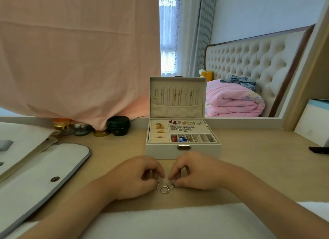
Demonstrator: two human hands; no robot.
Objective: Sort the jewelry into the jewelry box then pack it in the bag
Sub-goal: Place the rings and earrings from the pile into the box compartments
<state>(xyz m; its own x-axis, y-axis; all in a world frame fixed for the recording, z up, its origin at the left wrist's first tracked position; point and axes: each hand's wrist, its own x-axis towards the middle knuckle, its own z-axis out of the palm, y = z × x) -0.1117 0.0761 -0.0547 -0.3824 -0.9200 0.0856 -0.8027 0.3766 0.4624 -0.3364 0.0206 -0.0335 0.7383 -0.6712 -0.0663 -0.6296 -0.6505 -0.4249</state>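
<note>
Ring [164, 189] lies loose on desk [249, 158], near side of open box [165, 151]; our left hand [135, 178] pinches second ring [157, 185], right hand [194, 173] pinches third ring [172, 185], fingers curled.

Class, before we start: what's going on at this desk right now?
A person at a light wooden desk is sorting jewellery. The left hand pinches a small ring and the right hand pinches a small silver piece; a loose silver ring lies on the desk between them. Behind them stands the open white jewelry box, rings and earrings already in its tray, necklaces hanging in its lid. The white fabric bag with grey trim lies at the left, not yet packed.
</note>
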